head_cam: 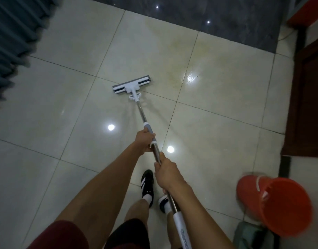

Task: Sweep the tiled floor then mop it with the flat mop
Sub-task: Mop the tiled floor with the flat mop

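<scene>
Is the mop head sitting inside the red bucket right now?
No. The mop head lies flat on the tiled floor ahead, while the red bucket stands apart at the person's right.

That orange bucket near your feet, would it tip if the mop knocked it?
Probably. The orange bucket looks like thin plastic, so light for its size. Its mouth faces the camera and no water shows inside; if empty, a bump would likely slide or topple it on the glossy floor.

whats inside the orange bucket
The orange bucket tilts its mouth toward the camera: only its ribbed inner wall shows, with no water or tool visible. The picture is blurred there, and the near rim may hide the bottom. A grey-green object sits partly beneath it.
</scene>
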